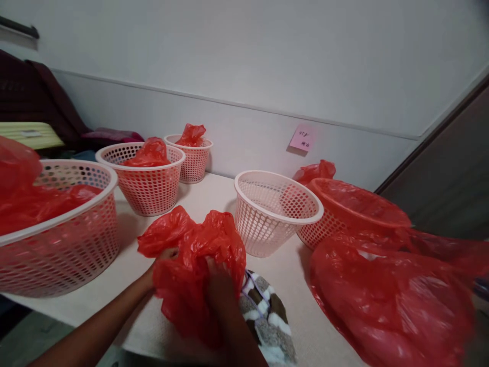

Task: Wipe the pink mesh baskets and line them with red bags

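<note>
A crumpled red plastic bag (194, 239) is bunched up between my two hands, over the near part of the table. On its left side, my left hand (166, 256) is closed around the plastic. My right hand (218, 278) presses into the bag's folds with the fingers curled, the fingertips partly hidden by the plastic. Partly behind my right forearm lies a folded cloth (269, 311) with a grey, white and brown pattern and a thin purple cord. Just beyond the bag stands an unlined pale pink plastic basket (263, 229) with holes in its sides.
Left stand more baskets (95, 224), (153, 191) and a smaller basket (193, 165), each with red plastic inside. A red-covered basket (324, 224) stands right, beside a large red bag (389, 300). A pink note (301, 138) is on the wall above the table (214, 196).
</note>
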`<state>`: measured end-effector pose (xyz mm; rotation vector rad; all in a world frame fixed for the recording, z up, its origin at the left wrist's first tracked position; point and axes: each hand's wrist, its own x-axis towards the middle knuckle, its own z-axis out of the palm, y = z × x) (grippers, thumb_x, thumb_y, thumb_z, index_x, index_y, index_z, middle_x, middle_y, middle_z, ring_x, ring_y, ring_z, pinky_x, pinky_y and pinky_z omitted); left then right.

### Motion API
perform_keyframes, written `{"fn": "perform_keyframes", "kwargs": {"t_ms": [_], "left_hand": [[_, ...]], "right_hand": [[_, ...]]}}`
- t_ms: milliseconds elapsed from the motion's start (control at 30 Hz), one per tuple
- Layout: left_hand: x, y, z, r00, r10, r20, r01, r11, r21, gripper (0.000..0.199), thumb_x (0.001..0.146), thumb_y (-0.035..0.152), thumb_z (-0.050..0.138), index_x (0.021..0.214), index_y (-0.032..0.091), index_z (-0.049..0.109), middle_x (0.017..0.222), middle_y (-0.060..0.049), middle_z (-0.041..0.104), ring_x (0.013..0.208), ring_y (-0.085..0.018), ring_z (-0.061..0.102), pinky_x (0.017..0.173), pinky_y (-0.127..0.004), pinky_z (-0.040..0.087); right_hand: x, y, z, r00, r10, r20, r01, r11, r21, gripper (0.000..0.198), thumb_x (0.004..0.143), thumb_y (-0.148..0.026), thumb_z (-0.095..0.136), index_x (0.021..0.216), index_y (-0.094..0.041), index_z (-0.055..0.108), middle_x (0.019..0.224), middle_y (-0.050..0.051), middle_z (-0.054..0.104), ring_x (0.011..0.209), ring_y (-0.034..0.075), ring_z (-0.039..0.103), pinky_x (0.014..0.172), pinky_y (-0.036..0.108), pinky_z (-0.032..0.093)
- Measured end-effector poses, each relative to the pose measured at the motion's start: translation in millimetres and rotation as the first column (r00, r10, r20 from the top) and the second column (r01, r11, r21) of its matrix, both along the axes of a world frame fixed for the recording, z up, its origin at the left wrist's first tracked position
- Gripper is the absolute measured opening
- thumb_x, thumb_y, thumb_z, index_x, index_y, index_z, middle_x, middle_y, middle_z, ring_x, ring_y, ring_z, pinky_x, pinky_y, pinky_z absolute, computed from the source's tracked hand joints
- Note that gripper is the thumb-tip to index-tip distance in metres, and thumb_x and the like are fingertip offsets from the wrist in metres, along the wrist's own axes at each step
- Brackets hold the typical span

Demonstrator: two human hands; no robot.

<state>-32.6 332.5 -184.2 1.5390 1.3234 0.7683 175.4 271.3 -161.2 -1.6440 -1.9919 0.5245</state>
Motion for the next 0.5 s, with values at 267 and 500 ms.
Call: {"fn": "perform_keyframes", "kwargs": {"t_ms": [267,500], "left_hand": [[-21,-8,34.0,0.947,0.101,-0.305,-0.069,0.991,0.112,0.035,0.093,0.046,0.055,0.076,0.016,0.059,0.072,0.001,0.060,0.066,-0.013,0.059,0.065,-0.031,0.051],[-53,29,94.0,0.673,0.457,-0.582,-0.165,0.859,0.484,0.053,0.087,0.052,0.049,0.122,0.011,0.053,0.127,-0.018,0.054,0.125,-0.039,0.046,0.103,-0.051,0.037]], "right_hand": [[-2,-6,13,0.999,-0.026,-0.042,0.022,0.994,-0.103,0.042,0.093,-0.021,0.045,0.132,-0.027,0.058,0.122,0.010,0.068,0.109,0.027,0.062,0.095,0.043,0.045],[-1,-3,7,0.999,-0.007,-0.048,0.002,0.996,-0.092,0.039,0.095,-0.024,0.044,0.131,-0.027,0.058,0.122,0.008,0.068,0.108,0.025,0.063,0.094,0.041,0.045]]}}
